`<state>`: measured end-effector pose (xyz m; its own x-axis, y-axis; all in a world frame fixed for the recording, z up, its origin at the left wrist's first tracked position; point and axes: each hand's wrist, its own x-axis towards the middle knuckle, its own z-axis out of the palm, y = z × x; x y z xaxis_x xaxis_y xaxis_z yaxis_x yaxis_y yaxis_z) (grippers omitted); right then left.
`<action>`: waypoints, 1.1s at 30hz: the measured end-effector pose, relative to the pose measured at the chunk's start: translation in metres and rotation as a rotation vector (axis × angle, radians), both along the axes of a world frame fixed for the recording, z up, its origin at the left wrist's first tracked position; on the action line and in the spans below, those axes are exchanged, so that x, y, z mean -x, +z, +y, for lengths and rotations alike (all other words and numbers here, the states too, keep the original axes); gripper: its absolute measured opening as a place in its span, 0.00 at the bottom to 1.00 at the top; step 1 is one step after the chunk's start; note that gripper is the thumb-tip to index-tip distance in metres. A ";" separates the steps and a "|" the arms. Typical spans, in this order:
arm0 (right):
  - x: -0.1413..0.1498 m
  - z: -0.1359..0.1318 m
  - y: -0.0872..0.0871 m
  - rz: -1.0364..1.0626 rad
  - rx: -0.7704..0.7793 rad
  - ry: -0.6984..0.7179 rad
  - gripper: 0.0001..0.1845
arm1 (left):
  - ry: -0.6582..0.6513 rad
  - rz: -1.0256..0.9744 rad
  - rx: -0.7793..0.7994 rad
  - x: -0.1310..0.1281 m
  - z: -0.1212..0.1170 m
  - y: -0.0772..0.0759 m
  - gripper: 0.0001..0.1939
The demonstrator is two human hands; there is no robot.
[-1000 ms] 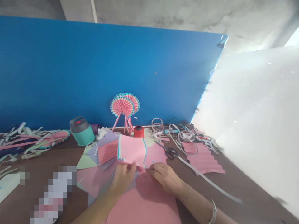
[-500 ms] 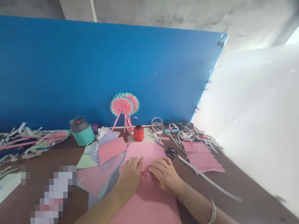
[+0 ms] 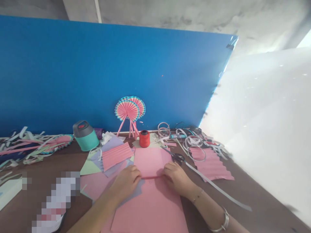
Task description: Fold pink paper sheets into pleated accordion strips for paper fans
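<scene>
Between my two hands lies a pink paper sheet (image 3: 152, 161) with a narrow fold along its near edge. My left hand (image 3: 128, 181) is closed on the left end of that fold, fingers curled and partly hiding it. At the right end, my right hand (image 3: 177, 178) pinches the same fold. Beneath it, a larger pink sheet (image 3: 150, 207) spreads toward me on the brown table. Black-handled scissors (image 3: 178, 158) lie just beyond my right hand. A pleated pink paper (image 3: 117, 156) rests on coloured sheets beyond my left hand.
A red thread spool (image 3: 144, 139) stands behind the sheets. Round pleated fans (image 3: 127, 110) lean on the blue panel (image 3: 97, 71). To the left are a teal-and-grey container (image 3: 85, 136) and paper strips. Another pleated pink paper (image 3: 211, 165) and curled white strips (image 3: 194, 142) lie right.
The sheet's blue-edged part, raised a second ago, is down, with plain pink facing up. My hands have moved from the middle of the fold outward to its two ends.
</scene>
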<state>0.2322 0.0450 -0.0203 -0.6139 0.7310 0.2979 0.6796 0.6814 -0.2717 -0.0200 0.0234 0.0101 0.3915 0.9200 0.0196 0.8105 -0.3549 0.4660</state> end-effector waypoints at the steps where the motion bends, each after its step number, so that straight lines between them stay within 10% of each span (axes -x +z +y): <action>1: -0.001 0.002 -0.001 0.053 0.022 0.017 0.11 | 0.027 -0.016 0.014 0.001 0.000 0.000 0.12; 33: 0.005 0.013 -0.006 0.361 0.332 -0.185 0.10 | 0.265 -0.173 0.055 0.012 0.020 -0.024 0.10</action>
<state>0.2267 0.0582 -0.0261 -0.3664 0.9086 0.2006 0.6035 0.3961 -0.6920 -0.0318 0.0434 -0.0134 0.1332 0.9910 0.0124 0.7783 -0.1123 0.6178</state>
